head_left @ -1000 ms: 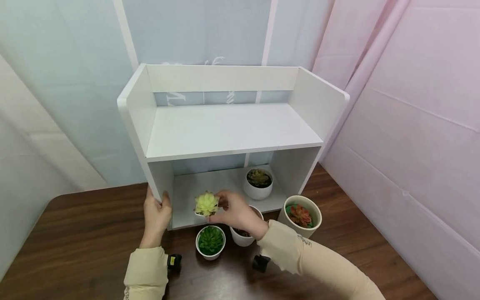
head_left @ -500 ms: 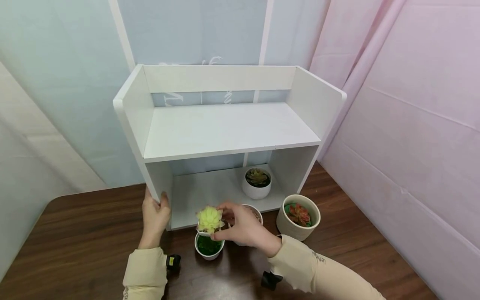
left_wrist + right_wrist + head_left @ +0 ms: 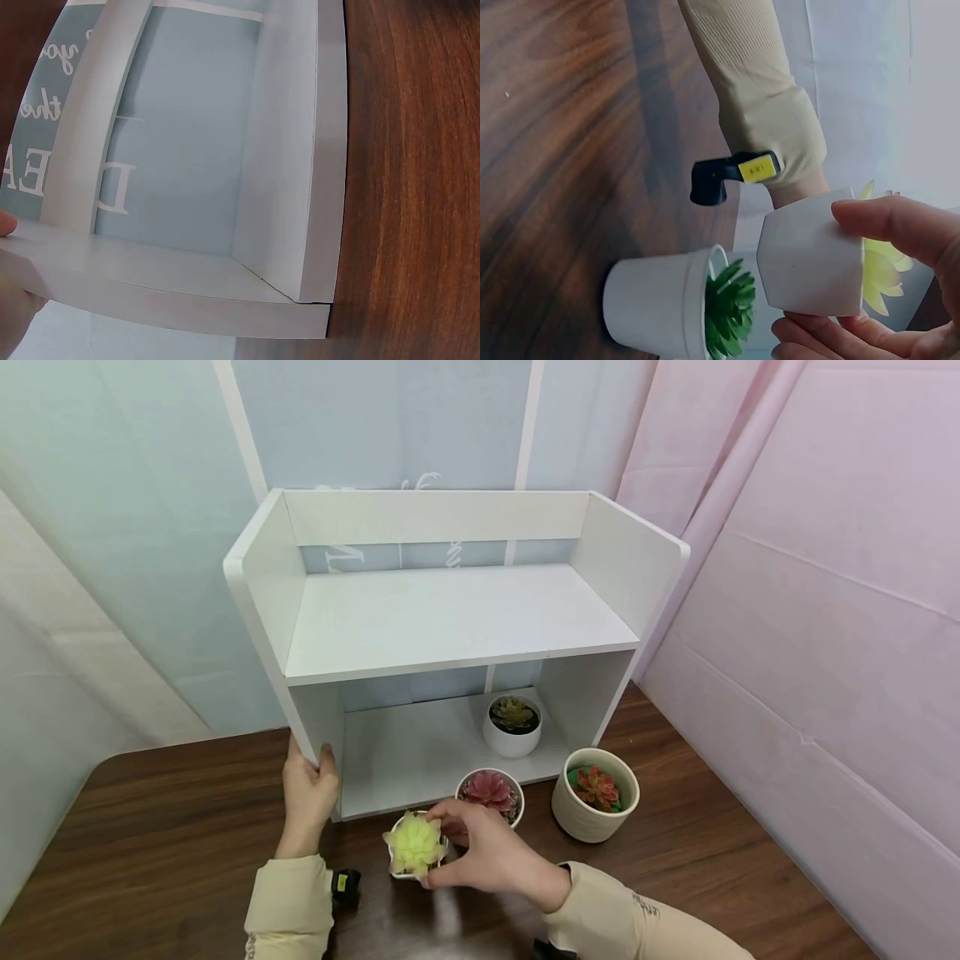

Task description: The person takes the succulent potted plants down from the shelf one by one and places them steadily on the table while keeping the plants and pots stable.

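A cream pot with a red succulent is set on the wooden table, at three o'clock from a pink succulent pot.

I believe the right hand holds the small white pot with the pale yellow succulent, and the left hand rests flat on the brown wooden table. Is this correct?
Not entirely. The right hand does hold the small white pot with the pale yellow succulent, but the left hand grips the front left edge of the white wooden shelf unit, not resting flat on the brown wooden table. The head view shows this.
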Tool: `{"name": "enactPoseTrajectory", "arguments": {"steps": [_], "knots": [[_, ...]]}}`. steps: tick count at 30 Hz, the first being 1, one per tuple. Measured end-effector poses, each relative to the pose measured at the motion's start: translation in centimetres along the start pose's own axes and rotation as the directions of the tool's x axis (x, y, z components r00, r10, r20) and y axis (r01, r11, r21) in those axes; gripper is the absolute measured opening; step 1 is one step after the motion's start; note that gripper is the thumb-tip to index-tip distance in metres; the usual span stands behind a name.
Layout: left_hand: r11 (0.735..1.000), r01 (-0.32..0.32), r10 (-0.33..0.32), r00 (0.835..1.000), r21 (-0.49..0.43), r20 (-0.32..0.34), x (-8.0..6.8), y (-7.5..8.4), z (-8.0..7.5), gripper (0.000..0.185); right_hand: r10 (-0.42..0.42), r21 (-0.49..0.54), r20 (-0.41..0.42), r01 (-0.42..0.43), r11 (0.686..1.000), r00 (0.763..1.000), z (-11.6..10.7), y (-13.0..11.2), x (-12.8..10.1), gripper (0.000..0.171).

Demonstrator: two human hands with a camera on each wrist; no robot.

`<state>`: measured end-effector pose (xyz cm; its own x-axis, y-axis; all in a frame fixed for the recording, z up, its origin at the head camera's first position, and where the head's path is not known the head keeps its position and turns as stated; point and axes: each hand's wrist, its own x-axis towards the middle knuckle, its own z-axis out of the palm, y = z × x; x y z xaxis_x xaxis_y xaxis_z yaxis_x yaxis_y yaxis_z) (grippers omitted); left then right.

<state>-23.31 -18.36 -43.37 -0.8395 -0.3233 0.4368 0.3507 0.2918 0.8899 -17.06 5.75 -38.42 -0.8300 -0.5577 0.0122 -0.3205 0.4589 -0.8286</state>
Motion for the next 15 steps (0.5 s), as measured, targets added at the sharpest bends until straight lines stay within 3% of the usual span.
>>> {"name": "enactPoseTrajectory", "arguments": {"steps": [15], "knots": [[1.0, 0.013, -0.013, 1.0, 0.02, 0.002, 0.0, 0.0, 0.0, 0.054, -0.053, -0.065, 0.103, 0.06, 0.996, 0.993, 1.5, 0.7, -1.8, 0.05]]}}
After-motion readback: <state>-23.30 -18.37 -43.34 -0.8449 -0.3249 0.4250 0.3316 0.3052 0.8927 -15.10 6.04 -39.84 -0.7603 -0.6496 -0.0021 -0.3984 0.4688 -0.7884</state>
